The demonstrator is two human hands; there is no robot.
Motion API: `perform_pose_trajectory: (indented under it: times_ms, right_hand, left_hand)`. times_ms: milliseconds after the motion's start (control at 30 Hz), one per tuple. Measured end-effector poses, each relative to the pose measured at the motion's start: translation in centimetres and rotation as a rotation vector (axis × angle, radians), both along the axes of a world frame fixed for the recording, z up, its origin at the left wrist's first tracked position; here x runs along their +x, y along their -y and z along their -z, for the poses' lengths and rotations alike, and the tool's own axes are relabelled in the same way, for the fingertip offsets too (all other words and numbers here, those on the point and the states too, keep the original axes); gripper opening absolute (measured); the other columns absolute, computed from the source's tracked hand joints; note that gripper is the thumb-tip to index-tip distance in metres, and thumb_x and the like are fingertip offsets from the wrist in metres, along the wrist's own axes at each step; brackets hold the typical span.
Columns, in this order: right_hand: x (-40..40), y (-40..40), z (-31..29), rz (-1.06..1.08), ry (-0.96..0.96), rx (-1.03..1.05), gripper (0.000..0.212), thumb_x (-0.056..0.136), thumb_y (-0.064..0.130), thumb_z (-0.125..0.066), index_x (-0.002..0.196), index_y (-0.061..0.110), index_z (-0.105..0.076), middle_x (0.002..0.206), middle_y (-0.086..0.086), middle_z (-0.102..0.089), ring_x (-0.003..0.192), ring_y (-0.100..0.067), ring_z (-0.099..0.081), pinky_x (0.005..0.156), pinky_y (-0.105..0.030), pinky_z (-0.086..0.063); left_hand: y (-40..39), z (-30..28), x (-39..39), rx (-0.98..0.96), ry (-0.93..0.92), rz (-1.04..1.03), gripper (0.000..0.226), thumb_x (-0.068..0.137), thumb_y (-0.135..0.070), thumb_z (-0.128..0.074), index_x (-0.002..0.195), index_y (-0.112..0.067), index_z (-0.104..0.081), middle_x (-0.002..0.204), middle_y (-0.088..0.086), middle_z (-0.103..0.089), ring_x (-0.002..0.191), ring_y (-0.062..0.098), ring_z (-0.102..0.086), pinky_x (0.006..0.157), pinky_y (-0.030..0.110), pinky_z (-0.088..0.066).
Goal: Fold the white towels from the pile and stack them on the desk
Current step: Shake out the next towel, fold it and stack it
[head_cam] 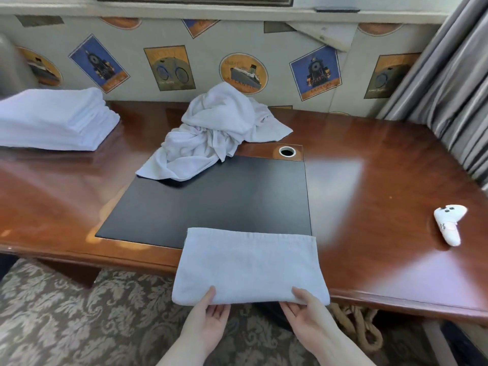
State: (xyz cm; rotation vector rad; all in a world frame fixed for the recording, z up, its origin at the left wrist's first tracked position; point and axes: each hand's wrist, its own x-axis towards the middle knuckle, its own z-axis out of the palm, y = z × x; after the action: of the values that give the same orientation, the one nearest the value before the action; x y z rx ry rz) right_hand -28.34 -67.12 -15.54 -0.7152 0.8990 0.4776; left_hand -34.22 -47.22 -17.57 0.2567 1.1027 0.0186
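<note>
With the half-folded white terry towel [249,262] lying across the near edge of the glossy wooden bench [383,180], just in front of the black rectangular desk pad [211,202], lift its overhanging fold evenly, since the left hand [208,318] and right hand [307,317] each pinch that edge, thumb above, fingers beneath.

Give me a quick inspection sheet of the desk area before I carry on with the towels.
Surface: glossy wooden desk with a black inset pad and a grommet hole.
Job's things: folded towel overhanging the near edge; crumpled towel pile at the back; folded stack far left.
Clutter: white controller on the right.
Hands: left hand and right hand each pinch the folded towel's near edge.
Cables: nothing seen; a thick rope lies under the desk.
Surroundings: poster-print wallpaper, grey curtain, patterned carpet.
</note>
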Motion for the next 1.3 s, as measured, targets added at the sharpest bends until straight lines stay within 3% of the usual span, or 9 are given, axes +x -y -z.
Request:
perform_pose_trajectory:
  times_ms: [67,200,333,700,900,1033,1133,1200,1300]
  right_hand:
    - [-0.5,-1.8,-0.2,-0.004,0.004,0.05,0.044,0.093,-0.007,-0.052,0.133,0.012,-0.05,0.121,-0.017,-0.066,0.102,-0.034,-0.064,0.092,-0.048,-0.051]
    - [0.0,-7.8,-2.0,-0.098,0.093,0.098,0.035,0.093,-0.007,-0.052,0.124,0.007,-0.056,0.109,-0.016,-0.073,0.09,-0.031,-0.073,0.063,-0.041,-0.062]
    - [0.0,-17.9,-4.7,-0.221,0.161,0.143,0.034,0.095,-0.006,-0.048,0.128,-0.002,-0.053,0.118,-0.02,-0.068,0.1,-0.029,-0.069,0.068,-0.041,-0.062]
    - [-0.8,-42.2,-12.3,-0.35,0.262,0.264,0.026,0.095,-0.002,-0.049,0.12,-0.004,-0.056,0.106,-0.019,-0.071,0.082,-0.026,-0.074,0.058,-0.037,-0.062]
    - [3.4,-48.1,-16.5,-0.363,0.276,0.138,0.011,0.094,-0.007,-0.046,0.095,-0.006,-0.056,0.062,-0.017,-0.07,0.049,-0.027,-0.068,0.044,-0.039,-0.057]
    - [7.5,-51.9,-19.1,-0.376,0.284,0.148,0.012,0.094,-0.008,-0.046,0.091,-0.004,-0.057,0.063,-0.017,-0.069,0.075,-0.032,-0.064,0.073,-0.044,-0.06]
    - [10.5,-54.9,-20.6,-0.383,0.297,0.141,0.013,0.093,-0.01,-0.046,0.098,-0.004,-0.056,0.085,-0.02,-0.066,0.08,-0.032,-0.06,0.077,-0.045,-0.059]
    - [12.5,-57.0,-21.4,-0.397,0.323,0.136,0.019,0.092,-0.011,-0.046,0.106,-0.003,-0.056,0.098,-0.021,-0.063,0.085,-0.034,-0.061,0.096,-0.048,-0.051]
    - [15.3,-60.2,-22.4,-0.413,0.318,0.13,0.027,0.093,-0.011,-0.047,0.117,-0.002,-0.055,0.111,-0.021,-0.062,0.103,-0.035,-0.06,0.096,-0.05,-0.046]
  left_hand:
    - [-1.8,-0.3,-1.0,-0.005,0.041,-0.021,0.018,0.088,-0.006,-0.066,0.104,-0.013,-0.061,0.109,0.012,-0.066,0.1,0.028,-0.06,0.089,0.041,-0.05]
    - [-7.6,-1.5,-2.4,0.011,0.134,-0.107,0.02,0.09,-0.006,-0.064,0.108,-0.013,-0.065,0.106,0.011,-0.072,0.105,0.026,-0.063,0.07,0.04,-0.061]
    - [-16.6,-4.2,-4.8,0.12,0.214,-0.176,0.014,0.095,-0.007,-0.056,0.107,-0.007,-0.063,0.09,0.01,-0.076,0.092,0.022,-0.066,0.059,0.034,-0.061]
    - [-40.4,-13.9,-7.6,0.416,0.34,-0.291,0.023,0.101,-0.018,-0.049,0.118,-0.005,-0.057,0.114,0.015,-0.066,0.101,0.026,-0.064,0.066,0.039,-0.062]
    - [-46.9,-16.8,-2.9,0.527,0.3,-0.204,0.024,0.1,-0.018,-0.049,0.114,-0.001,-0.058,0.111,0.019,-0.069,0.099,0.03,-0.065,0.072,0.042,-0.053]
    - [-50.8,-19.1,2.0,0.507,0.273,-0.202,0.031,0.102,-0.017,-0.047,0.124,0.004,-0.053,0.107,0.023,-0.062,0.093,0.033,-0.06,0.076,0.044,-0.052]
    - [-53.6,-20.7,4.9,0.496,0.279,-0.22,0.032,0.101,-0.015,-0.048,0.125,0.007,-0.052,0.114,0.027,-0.061,0.1,0.037,-0.06,0.074,0.045,-0.051]
    - [-55.9,-21.8,6.4,0.48,0.315,-0.201,0.034,0.101,-0.015,-0.047,0.127,0.007,-0.052,0.12,0.028,-0.06,0.11,0.039,-0.059,0.079,0.046,-0.049]
    - [-59.4,-22.8,8.7,0.499,0.353,-0.207,0.03,0.102,-0.014,-0.046,0.124,0.006,-0.054,0.123,0.027,-0.062,0.114,0.036,-0.059,0.086,0.046,-0.049]
